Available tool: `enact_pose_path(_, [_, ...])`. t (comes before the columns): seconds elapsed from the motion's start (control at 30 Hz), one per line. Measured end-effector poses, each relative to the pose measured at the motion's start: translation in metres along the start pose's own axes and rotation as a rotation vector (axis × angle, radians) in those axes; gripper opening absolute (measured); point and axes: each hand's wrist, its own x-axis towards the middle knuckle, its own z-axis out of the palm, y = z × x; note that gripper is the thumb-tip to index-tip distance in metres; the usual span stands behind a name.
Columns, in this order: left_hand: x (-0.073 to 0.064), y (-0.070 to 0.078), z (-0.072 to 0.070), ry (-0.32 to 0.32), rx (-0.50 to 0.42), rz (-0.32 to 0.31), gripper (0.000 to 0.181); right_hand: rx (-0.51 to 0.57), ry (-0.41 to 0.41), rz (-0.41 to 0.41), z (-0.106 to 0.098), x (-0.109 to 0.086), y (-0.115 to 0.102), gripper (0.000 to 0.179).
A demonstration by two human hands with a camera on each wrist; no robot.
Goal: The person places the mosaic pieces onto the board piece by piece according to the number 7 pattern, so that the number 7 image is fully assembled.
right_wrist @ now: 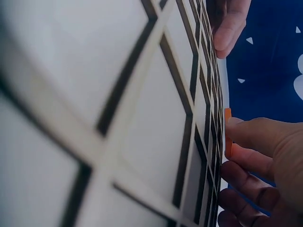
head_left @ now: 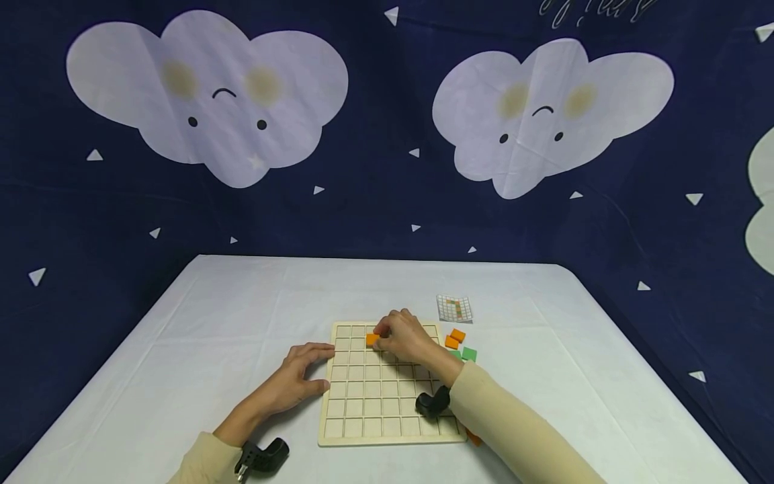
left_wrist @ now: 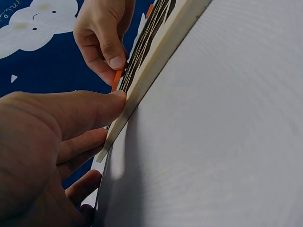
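Observation:
A pale wooden grid board (head_left: 363,441) lies flat on the table, divided into square cells by thin raised ridges. My right hand (head_left: 405,336) reaches over its far part and pinches an orange square tile (head_left: 372,340) between thumb and fingers. In the right wrist view the tile (right_wrist: 228,132) is right at the grid surface, thumb on one side. My left hand (head_left: 299,376) rests against the board's left edge with fingers spread; the left wrist view shows its thumb (left_wrist: 106,109) on the board's rim.
Beyond the board's far right corner lies a small printed grid card (head_left: 455,309) with a coloured pattern. Orange tiles (head_left: 457,335) and green tiles (head_left: 469,353) lie along the board's right side. Another orange piece (head_left: 474,437) shows partly under the right forearm. A white cloth covers the table (head_left: 181,376).

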Motion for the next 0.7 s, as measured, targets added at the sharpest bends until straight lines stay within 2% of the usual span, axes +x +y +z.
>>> enact_pose_path(0.7, [-0.0008,0.0021,-0.0002,-0.001,0.006,-0.006,0.051,-0.076,0.014,-0.063,0.0032,-0.0003,0.0023,0.018])
